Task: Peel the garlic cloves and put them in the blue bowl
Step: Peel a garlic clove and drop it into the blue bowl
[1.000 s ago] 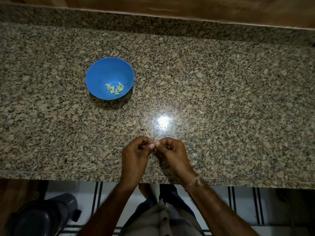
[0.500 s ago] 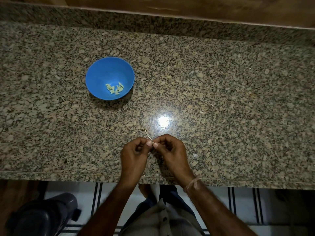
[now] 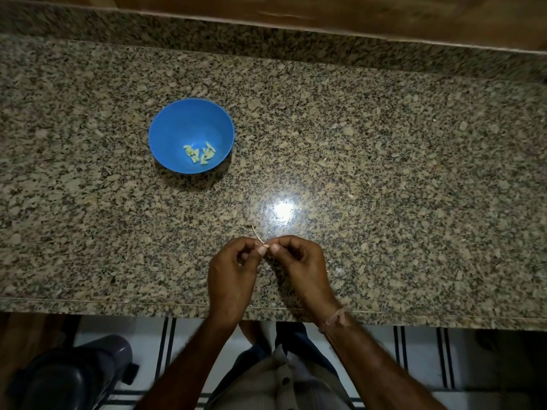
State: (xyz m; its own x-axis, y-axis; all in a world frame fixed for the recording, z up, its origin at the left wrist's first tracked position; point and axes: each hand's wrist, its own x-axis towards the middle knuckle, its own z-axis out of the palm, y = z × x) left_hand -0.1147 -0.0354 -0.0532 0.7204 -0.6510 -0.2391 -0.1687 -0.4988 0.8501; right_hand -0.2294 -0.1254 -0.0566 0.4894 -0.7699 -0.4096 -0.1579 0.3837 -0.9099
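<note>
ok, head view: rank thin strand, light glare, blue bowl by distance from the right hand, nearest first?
1. thin strand: pinched at the fingertips of the right hand, sticking out up-left.
2. light glare: on the counter, just beyond the hand.
3. blue bowl: far left, farther back.

The tabletop is speckled granite, polished glossy enough to mirror a bright light spot. The blue bowl looks like smooth plastic with a soft sheen. Behind the stone runs a brown wooden panel, matt and grained.
</note>
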